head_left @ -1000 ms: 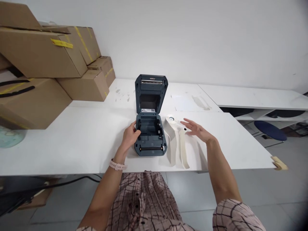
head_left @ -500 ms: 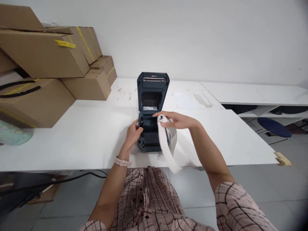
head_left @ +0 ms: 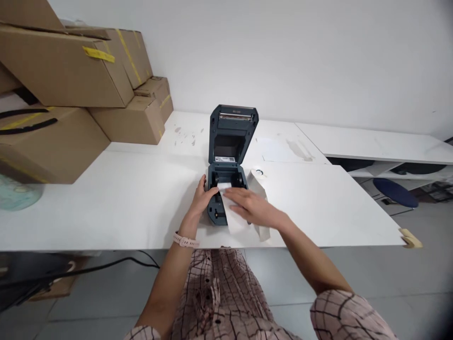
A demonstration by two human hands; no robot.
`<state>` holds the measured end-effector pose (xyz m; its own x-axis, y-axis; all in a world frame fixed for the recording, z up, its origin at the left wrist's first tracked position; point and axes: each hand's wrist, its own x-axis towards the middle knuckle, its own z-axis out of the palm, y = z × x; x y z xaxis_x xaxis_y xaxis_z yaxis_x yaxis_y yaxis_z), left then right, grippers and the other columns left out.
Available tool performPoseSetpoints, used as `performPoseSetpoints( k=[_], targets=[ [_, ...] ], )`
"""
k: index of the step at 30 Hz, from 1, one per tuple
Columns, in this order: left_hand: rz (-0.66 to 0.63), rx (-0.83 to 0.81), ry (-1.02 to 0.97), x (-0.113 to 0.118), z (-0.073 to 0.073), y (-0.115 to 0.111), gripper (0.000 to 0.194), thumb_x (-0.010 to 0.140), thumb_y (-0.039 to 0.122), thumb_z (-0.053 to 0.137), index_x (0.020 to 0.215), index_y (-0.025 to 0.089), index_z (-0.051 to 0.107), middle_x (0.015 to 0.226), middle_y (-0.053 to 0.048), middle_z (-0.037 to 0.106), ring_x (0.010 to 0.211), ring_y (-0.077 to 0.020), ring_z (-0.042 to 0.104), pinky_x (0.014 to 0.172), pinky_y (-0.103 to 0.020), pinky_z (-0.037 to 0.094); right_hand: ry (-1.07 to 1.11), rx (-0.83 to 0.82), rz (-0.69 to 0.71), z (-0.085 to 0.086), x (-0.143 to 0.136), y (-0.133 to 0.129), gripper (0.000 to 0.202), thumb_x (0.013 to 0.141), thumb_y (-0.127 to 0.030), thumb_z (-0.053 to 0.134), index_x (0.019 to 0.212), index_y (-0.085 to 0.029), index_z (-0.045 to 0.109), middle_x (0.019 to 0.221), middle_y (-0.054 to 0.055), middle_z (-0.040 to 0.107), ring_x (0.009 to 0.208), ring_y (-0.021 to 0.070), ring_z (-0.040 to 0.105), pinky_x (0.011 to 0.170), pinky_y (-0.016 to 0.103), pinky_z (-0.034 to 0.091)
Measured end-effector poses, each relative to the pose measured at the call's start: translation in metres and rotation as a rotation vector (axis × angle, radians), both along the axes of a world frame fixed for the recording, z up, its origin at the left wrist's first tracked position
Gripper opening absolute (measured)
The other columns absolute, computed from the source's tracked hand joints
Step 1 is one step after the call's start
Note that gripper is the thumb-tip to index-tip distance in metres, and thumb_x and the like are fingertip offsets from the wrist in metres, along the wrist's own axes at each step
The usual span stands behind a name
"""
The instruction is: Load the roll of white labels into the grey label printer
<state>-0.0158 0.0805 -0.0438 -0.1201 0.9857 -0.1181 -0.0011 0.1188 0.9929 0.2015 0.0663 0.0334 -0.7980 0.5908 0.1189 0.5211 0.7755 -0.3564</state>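
Left hand (head_left: 200,200): fingers along the outer left wall of the printer (head_left: 226,167), thumb over its rim; grip cannot be confirmed. Printer: on table (head_left: 318,208), long axis front to back, lid (head_left: 231,126) raised at rear. Paper strip (head_left: 232,218): runs from printer interior toward table's front edge. Right hand (head_left: 256,206): palm down across strip, fingers nearly straight; hold cannot be determined.

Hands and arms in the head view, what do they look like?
The left hand and right hand are ungloved. A pale pink strap with small holes circles the left wrist; nothing shows on the right one. Pinkish sleeves with dark checked lines leave the forearms bare.
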Motion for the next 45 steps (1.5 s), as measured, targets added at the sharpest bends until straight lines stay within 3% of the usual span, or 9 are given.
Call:
performPoseSetpoints(
  k=[4, 8, 24, 29, 34, 37, 41, 43, 45],
  targets=[
    [-0.036, -0.037, -0.148, 0.004, 0.01, -0.002, 0.09, 0.08, 0.032, 0.073, 0.16, 0.02, 0.034, 0.162, -0.015, 0.046, 0.143, -0.0297, 0.051, 0.116, -0.041, 0.044, 0.085, 0.058, -0.127, -0.017, -0.001, -0.048, 0.044, 0.109, -0.035, 0.044, 0.15, -0.024, 0.054, 0.162, 0.013, 0.049, 0.151, 0.0297, 0.046, 0.121, 0.059, 0.045],
    [-0.034, -0.031, -0.15, 0.005, 0.015, -0.004, 0.083, 0.081, 0.031, 0.072, 0.157, 0.021, 0.039, 0.16, -0.014, 0.049, 0.142, -0.03, 0.052, 0.116, -0.043, 0.045, 0.123, 0.083, -0.213, -0.027, -0.01, -0.066, 0.045, 0.109, -0.032, 0.042, 0.152, -0.025, 0.051, 0.163, 0.012, 0.047, 0.152, 0.0294, 0.044, 0.122, 0.062, 0.042],
    [-0.076, -0.034, -0.103, 0.003, 0.015, -0.006, 0.08, 0.084, 0.036, 0.07, 0.157, 0.024, 0.041, 0.162, -0.013, 0.048, 0.141, -0.0314, 0.054, 0.112, -0.044, 0.05, 0.152, 0.042, -0.168, -0.028, -0.002, -0.063, 0.042, 0.109, -0.033, 0.043, 0.151, -0.031, 0.05, 0.164, 0.006, 0.046, 0.155, 0.0242, 0.04, 0.125, 0.061, 0.038],
    [-0.084, -0.034, -0.129, 0.004, 0.015, -0.004, 0.082, 0.083, 0.035, 0.072, 0.157, 0.023, 0.04, 0.161, -0.014, 0.049, 0.141, -0.0314, 0.055, 0.113, -0.043, 0.049, 0.148, 0.031, -0.171, -0.028, -0.001, -0.06, 0.041, 0.11, -0.034, 0.041, 0.149, -0.027, 0.052, 0.164, 0.008, 0.046, 0.155, 0.0234, 0.04, 0.126, 0.059, 0.037],
    [-0.036, -0.089, -0.139, 0.001, 0.019, -0.013, 0.095, 0.088, 0.052, 0.07, 0.165, 0.026, 0.021, 0.173, -0.014, 0.026, 0.156, -0.0324, 0.036, 0.12, -0.043, 0.042, 0.179, 0.003, -0.181, -0.029, -0.002, -0.066, 0.04, 0.109, -0.034, 0.044, 0.147, -0.029, 0.056, 0.164, 0.007, 0.046, 0.156, 0.0263, 0.038, 0.125, 0.063, 0.037],
    [-0.017, -0.104, -0.09, 0.002, 0.02, -0.038, 0.097, 0.091, 0.063, 0.064, 0.167, 0.031, 0.014, 0.176, -0.01, 0.017, 0.161, -0.0324, 0.024, 0.124, -0.043, 0.037, 0.197, -0.056, -0.104, -0.016, 0.009, -0.081, 0.045, 0.107, -0.036, 0.051, 0.151, -0.036, 0.052, 0.163, 0.002, 0.048, 0.157, 0.0274, 0.036, 0.126, 0.064, 0.036],
    [-0.076, -0.054, -0.026, 0.014, 0.019, -0.083, 0.105, 0.086, 0.063, 0.071, 0.167, 0.036, 0.009, 0.176, -0.008, 0.02, 0.16, -0.0359, 0.024, 0.122, -0.045, 0.04, 0.288, -0.175, 0.092, 0.036, 0.041, -0.073, 0.051, 0.103, -0.044, 0.058, 0.153, -0.048, 0.046, 0.159, -0.006, 0.053, 0.151, 0.0233, 0.047, 0.128, 0.058, 0.036],
    [-0.101, -0.055, -0.029, 0.021, 0.018, -0.099, 0.113, 0.084, 0.06, 0.076, 0.167, 0.038, 0.003, 0.175, -0.009, 0.02, 0.159, -0.037, 0.028, 0.119, -0.047, 0.044, 0.471, -0.118, -0.063, 0.066, 0.051, -0.037, 0.05, 0.105, -0.046, 0.054, 0.154, -0.046, 0.045, 0.16, -0.005, 0.052, 0.152, 0.0233, 0.045, 0.127, 0.055, 0.038],
    [-0.113, -0.069, -0.03, 0.024, 0.018, -0.108, 0.114, 0.083, 0.059, 0.077, 0.166, 0.04, 0.001, 0.176, -0.008, 0.017, 0.158, -0.0372, 0.028, 0.118, -0.048, 0.046, 0.645, -0.03, -0.288, 0.089, 0.049, 0.021, 0.057, 0.104, -0.058, 0.049, 0.157, -0.038, 0.043, 0.164, -0.001, 0.047, 0.159, 0.0274, 0.032, 0.13, 0.058, 0.027]
  ],
)
